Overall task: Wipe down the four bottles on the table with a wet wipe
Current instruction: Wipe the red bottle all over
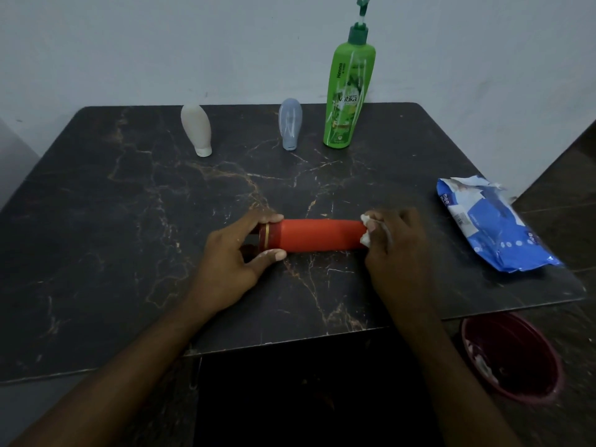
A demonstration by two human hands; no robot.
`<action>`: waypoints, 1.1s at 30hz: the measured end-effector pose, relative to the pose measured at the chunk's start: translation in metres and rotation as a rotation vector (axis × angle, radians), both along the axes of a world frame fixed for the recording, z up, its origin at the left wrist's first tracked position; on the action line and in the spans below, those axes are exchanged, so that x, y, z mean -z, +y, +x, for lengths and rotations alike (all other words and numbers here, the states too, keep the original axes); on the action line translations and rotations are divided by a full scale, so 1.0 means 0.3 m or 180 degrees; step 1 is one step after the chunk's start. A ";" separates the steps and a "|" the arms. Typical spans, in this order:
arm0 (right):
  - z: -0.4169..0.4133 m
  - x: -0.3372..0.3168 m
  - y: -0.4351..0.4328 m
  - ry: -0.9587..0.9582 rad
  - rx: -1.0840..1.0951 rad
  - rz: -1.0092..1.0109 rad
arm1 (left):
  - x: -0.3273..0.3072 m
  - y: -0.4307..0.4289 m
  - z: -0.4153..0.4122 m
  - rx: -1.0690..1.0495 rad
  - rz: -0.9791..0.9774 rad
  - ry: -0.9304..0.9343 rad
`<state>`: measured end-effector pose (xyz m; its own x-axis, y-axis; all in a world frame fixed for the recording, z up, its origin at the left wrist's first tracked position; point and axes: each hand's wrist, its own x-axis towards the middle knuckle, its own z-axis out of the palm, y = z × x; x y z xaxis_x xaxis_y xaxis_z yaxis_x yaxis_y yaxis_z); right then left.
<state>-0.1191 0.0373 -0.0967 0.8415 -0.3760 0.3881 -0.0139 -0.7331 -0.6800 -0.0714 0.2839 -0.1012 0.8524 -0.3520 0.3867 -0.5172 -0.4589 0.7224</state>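
Nearest, below the table's [129, 253] front edge at the right, sits a round dark red tub [545, 359] with white scraps against its inner wall. On the dark, glossy, marble-patterned slab with pale gold veins, both forearms reach forward. At mid-table the red bottle [319, 235], a smooth matte cylinder with a gold band, lies on its side, crosswise. The left hand [235, 253] grips its cap end, thumb on the near side and fingers over the far side. The right hand [393, 243] curls round a crumpled white wet wipe [366, 239] pressed to the bottle's base end. Right of that lies a crinkled blue-and-white wipes packet [493, 227], its flap torn open. Along the far edge stand a cream teardrop bottle [196, 129] and a grey-blue teardrop bottle [290, 124], both cap-down, and a tall glossy green pump bottle [348, 91].
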 end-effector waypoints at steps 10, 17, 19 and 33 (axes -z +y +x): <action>-0.016 -0.055 0.278 -0.0065 -0.0704 -0.0527 | -0.006 0.000 -0.020 -0.0073 0.0160 -0.0298; -0.036 -0.034 0.248 -0.0391 -0.0946 -0.0753 | -0.001 -0.003 -0.026 0.0066 0.0025 -0.0361; -0.028 -0.017 0.170 -0.0337 -0.0798 -0.0840 | 0.005 -0.001 -0.020 0.0033 0.0057 -0.0409; -0.034 -0.048 0.194 -0.0088 -0.0709 -0.0531 | 0.009 -0.008 -0.023 0.0047 0.0198 -0.0581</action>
